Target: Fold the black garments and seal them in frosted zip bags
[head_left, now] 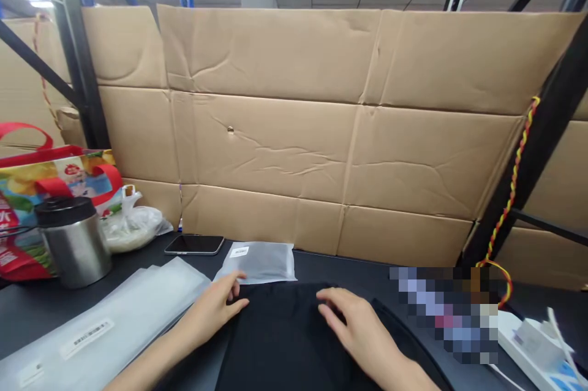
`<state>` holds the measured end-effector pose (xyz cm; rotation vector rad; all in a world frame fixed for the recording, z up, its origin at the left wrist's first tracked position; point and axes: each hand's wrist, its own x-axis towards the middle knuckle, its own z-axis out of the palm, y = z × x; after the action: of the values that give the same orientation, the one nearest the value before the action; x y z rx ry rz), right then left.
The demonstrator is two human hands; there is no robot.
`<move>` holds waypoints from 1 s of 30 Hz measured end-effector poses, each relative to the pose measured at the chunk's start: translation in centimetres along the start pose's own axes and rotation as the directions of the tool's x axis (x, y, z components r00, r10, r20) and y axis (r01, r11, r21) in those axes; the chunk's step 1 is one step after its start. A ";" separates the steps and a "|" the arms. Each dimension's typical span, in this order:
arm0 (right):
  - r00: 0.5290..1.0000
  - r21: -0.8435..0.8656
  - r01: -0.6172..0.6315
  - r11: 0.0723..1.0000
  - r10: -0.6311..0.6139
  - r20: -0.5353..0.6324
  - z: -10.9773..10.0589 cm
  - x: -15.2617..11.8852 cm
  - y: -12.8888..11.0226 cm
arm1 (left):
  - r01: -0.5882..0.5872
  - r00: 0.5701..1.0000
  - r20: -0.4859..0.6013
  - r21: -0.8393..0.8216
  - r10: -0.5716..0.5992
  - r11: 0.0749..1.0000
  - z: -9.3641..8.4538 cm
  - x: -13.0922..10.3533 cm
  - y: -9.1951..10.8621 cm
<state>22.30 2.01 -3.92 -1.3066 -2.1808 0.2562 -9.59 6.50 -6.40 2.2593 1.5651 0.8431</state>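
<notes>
Black garment (285, 342) flat on table (27, 311), left hand (215, 305) and right hand (358, 323) resting on it, fingers (328, 299) released, spread

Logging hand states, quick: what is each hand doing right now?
Left hand: open, fingers flat on the black garment, gripping nothing.
Right hand: open, palm down on the black garment, holding nothing.

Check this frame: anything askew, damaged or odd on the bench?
Nothing spilled or broken. The cardboard backing is creased and dented, with a small hole left of centre. Both hands, left hand and right hand, lie flat on the black garment. The phone and steel mug sit normally.
</notes>
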 end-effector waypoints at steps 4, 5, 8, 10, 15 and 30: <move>0.992 -0.077 -0.119 0.990 0.114 -0.060 -0.9 3.2 2.6 | 0.046 0.999 -0.006 -0.026 -0.046 0.999 0.3 1.2 -0.3; 0.992 -0.076 -0.124 0.989 0.121 -0.049 -1.0 3.6 3.1 | 0.046 0.999 -0.015 -0.025 -0.046 0.999 0.4 1.4 -0.4; 0.992 -0.068 -0.121 0.990 0.119 -0.038 -0.7 3.7 4.1 | 0.037 0.998 -0.040 -0.016 -0.038 0.999 0.4 1.4 -0.3; 0.992 -0.059 -0.114 0.992 0.111 -0.051 -0.4 3.3 4.3 | 0.032 0.998 -0.048 -0.006 -0.032 0.999 0.4 1.3 -0.2; 0.995 -0.038 -0.077 0.996 0.075 -0.067 -0.2 2.5 4.3 | -0.002 0.998 -0.059 0.037 0.004 0.999 0.1 0.9 0.6; 0.986 -0.084 0.165 0.983 -0.161 0.054 -2.8 -1.8 3.0 | -0.546 0.825 0.259 0.140 0.501 0.826 -2.7 -4.5 1.8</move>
<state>26.80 1.63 -3.64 -1.1703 -2.3475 0.1289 -10.95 1.39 -4.70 2.8909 0.9725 0.5384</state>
